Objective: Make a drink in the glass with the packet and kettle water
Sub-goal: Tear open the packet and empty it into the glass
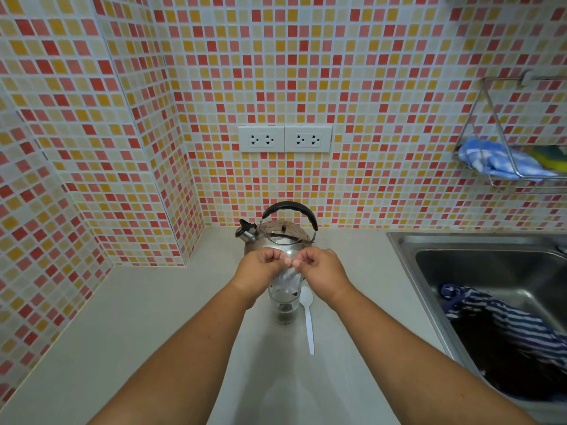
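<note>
A clear glass (284, 305) stands on the grey counter (153, 326) in the middle, with dark powder at its bottom. Directly over its mouth I hold a small clear packet (289, 277), pinched at its top edge between my left hand (260, 268) and my right hand (322, 269). The packet hangs down toward the glass. Behind the hands stands a steel kettle (276, 236) with a black handle and its spout pointing left. A white plastic spoon (308, 320) lies on the counter just right of the glass.
A steel sink (491, 265) is at the right, holding a blue-and-white striped cloth (506, 320). A wire rack (506, 167) with a blue cloth and a sponge hangs on the tiled wall. Two double sockets (284, 138) sit above the kettle.
</note>
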